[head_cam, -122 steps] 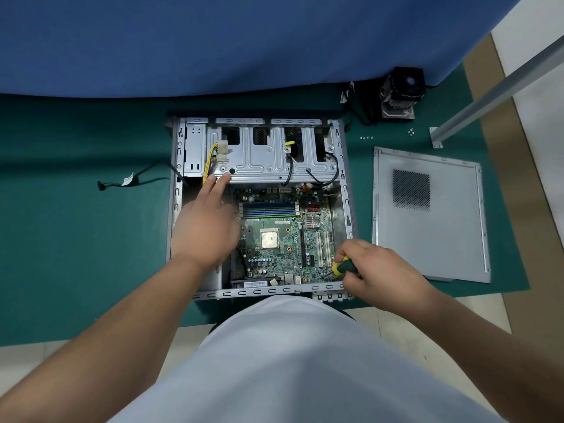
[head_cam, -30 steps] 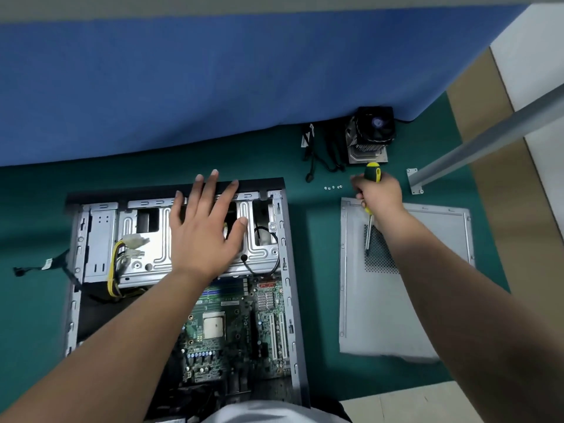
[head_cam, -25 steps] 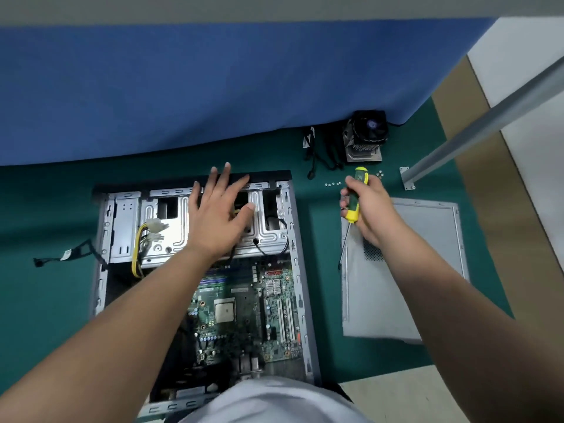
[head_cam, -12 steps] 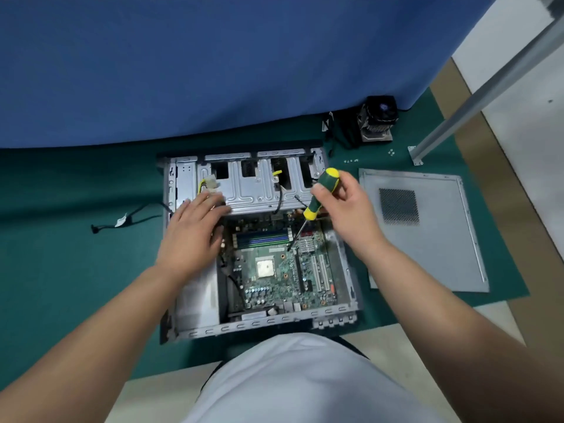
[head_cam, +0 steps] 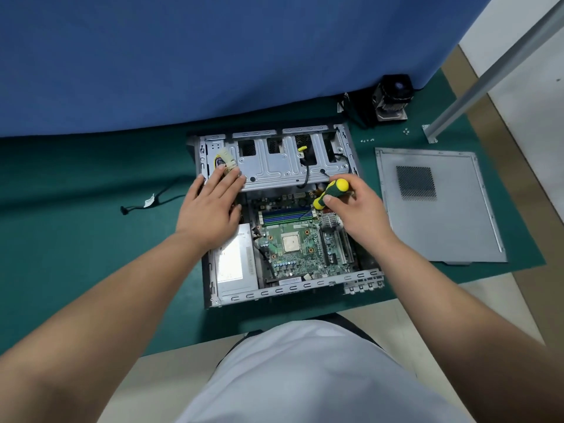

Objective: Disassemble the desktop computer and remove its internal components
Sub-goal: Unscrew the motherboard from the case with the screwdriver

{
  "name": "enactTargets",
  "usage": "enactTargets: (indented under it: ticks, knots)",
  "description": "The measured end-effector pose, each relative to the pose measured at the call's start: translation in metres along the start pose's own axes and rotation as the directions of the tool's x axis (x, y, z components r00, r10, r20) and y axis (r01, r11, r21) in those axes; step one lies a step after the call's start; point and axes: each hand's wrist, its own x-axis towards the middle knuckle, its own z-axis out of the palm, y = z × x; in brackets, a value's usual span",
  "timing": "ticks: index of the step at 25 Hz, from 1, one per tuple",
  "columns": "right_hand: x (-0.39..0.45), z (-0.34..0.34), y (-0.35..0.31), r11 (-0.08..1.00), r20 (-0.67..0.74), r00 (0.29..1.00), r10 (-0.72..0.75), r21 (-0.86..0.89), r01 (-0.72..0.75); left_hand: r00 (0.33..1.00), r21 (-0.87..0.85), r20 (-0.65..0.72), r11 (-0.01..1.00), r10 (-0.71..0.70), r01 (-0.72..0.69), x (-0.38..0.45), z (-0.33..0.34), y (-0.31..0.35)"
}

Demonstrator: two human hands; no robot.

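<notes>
1. The desktop computer lies open on its side at the centre of the frame on the green mat, with its long axis running from the frame's bottom edge toward the blue curtain, drive cage at the far end.
2. The left hand rests flat, fingers straight and together, on the cage's left corner beside the white connectors.
3. The right hand pinches the yellow-green screwdriver; its handle tilts toward the upper right and its shaft is hidden, presumably pointing down-left into the motherboard.
4. Likely step: loosening a board screw near the memory slots.
5. To do it well, seat the tip squarely, keep the shaft upright, and brace the case.
6. The side panel and cooler already lie at the right.
</notes>
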Motion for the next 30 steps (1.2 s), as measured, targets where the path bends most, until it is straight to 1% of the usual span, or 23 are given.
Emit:
enactTargets:
  ticks: [3,6,11,13,17,22,26,30]
  knots:
    - [-0.006,-0.005,0.001,1.0,-0.076,0.997,0.025,-0.017,-0.026,1.0,-0.001,-0.019,1.0,-0.011,0.011,-0.001,0.001,0.001]
    - [-0.008,-0.007,0.003,0.999,-0.116,0.993,0.038,0.039,-0.034,0.999,-0.011,-0.037,1.0,-0.013,0.012,0.001,0.002,0.001]
    - [-0.011,0.02,-0.002,0.999,-0.041,0.999,-0.008,0.046,0.01,0.997,-0.014,-0.067,1.0,-0.028,0.027,0.001,0.002,0.002]
    - [-0.01,0.036,-0.005,0.997,-0.023,0.998,-0.052,0.048,0.053,0.996,-0.02,-0.079,0.999,-0.035,0.033,0.0,0.003,0.001]
    - [-0.001,0.063,-0.005,0.988,-0.029,0.989,-0.147,0.038,0.148,0.992,-0.048,-0.122,0.998,-0.039,0.033,0.002,0.007,-0.001]
    - [0.009,0.086,0.007,0.957,-0.052,0.956,-0.289,-0.042,0.287,0.985,-0.066,-0.171,0.998,-0.035,0.024,0.004,0.014,-0.003]
    - [0.011,0.094,0.015,0.954,-0.099,0.949,-0.299,-0.042,0.296,0.984,-0.062,-0.178,0.998,-0.032,0.021,0.005,0.014,-0.003]
    - [0.012,0.103,0.019,0.958,-0.102,0.953,-0.284,0.008,0.286,0.985,-0.061,-0.17,0.998,-0.036,0.026,0.005,0.013,-0.003]
